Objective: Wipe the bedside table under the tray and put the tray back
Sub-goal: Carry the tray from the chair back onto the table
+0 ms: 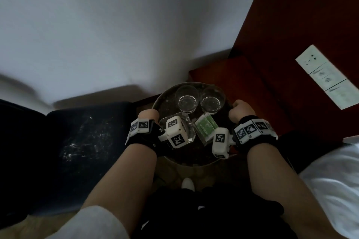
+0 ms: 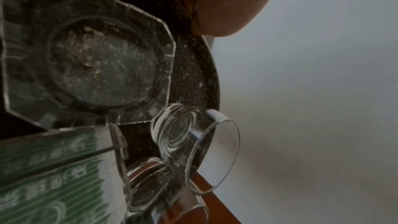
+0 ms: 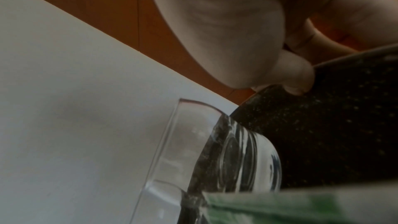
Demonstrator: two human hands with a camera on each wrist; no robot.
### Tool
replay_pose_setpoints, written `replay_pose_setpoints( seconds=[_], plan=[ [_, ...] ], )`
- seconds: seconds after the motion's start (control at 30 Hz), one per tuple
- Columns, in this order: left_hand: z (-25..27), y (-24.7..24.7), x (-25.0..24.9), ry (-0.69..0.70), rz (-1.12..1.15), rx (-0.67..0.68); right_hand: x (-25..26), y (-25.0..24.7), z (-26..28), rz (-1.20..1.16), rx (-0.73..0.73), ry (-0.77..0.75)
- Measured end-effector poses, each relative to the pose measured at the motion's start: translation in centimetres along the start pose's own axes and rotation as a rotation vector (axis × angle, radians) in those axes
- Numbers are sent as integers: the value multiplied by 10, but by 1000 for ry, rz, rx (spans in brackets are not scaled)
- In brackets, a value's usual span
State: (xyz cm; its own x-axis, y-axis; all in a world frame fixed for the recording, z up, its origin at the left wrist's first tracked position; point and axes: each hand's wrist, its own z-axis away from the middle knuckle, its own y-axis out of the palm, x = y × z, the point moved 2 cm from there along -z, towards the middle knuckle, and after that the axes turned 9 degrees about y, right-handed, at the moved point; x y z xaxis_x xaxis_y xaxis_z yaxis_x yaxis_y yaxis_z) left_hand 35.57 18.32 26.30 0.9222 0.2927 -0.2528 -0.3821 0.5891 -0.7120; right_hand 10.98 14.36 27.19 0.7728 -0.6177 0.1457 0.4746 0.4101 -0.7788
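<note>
A round dark speckled tray (image 1: 168, 107) is held by both my hands. My left hand (image 1: 148, 115) grips its left rim and my right hand (image 1: 240, 109) grips its right rim, thumb on the rim edge (image 3: 297, 81). On it stand two empty glasses (image 1: 186, 101) (image 1: 211, 103), a clear glass ashtray (image 2: 103, 64) and green packets (image 1: 206, 127) in a clear holder. The red-brown bedside table (image 1: 242, 83) lies beyond and to the right. The tray's far part overlaps its near-left corner, and its near part hangs over the floor. Whether the tray touches the table I cannot tell.
A dark blue seat (image 1: 77, 141) stands close on the left against the white wall. White bedding (image 1: 334, 190) lies at the right. A white switch and socket panel (image 1: 328, 75) sits on the wood board behind the table. A white shoe tip (image 1: 188, 183) shows below the tray.
</note>
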Motion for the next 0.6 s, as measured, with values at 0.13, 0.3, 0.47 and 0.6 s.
replay_pose_setpoints(
  seconds=[0.13,0.3,0.47,0.6],
  plan=[
    [-9,-3,-26,68,-112,13,-19,-14,-12,-33,-4,36],
    [-23,-5,-48,108,-169,2,-34,-23,-21,-98,-1,94],
    [-37,-16,-71,184,-219,23,-44,-33,-29,-152,-9,152],
    [-55,-27,-94,257,-198,17,-45,-44,-41,-196,-36,210]
  ],
)
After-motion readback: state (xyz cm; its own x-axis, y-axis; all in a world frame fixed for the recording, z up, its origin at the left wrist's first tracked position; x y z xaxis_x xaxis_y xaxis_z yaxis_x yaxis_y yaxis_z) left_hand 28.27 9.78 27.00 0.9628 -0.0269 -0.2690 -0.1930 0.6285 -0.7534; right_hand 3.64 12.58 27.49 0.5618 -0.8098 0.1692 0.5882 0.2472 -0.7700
